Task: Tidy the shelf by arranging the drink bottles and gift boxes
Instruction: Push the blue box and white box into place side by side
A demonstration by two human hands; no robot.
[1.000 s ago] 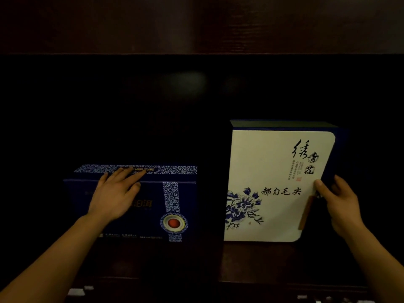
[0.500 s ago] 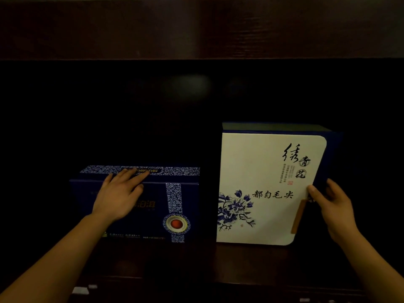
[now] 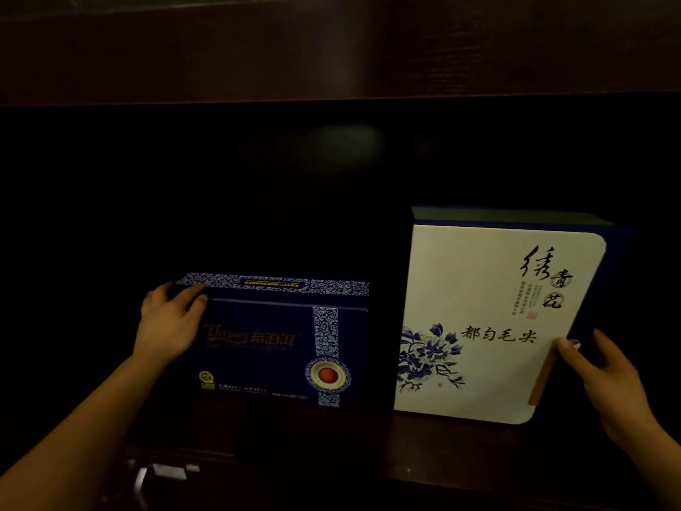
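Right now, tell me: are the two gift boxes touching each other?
No, a dark gap separates the dark blue box from the white box.

Left hand (image 3: pixel 173 322) on top left corner of blue box (image 3: pixel 272 348). Right hand (image 3: pixel 593 366) holds white box (image 3: pixel 490 319) side. Both on dark shelf (image 3: pixel 368 448).

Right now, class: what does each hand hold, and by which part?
The left hand grips the dark blue gift box at its upper left corner. The right hand holds the white floral gift box by its right edge.
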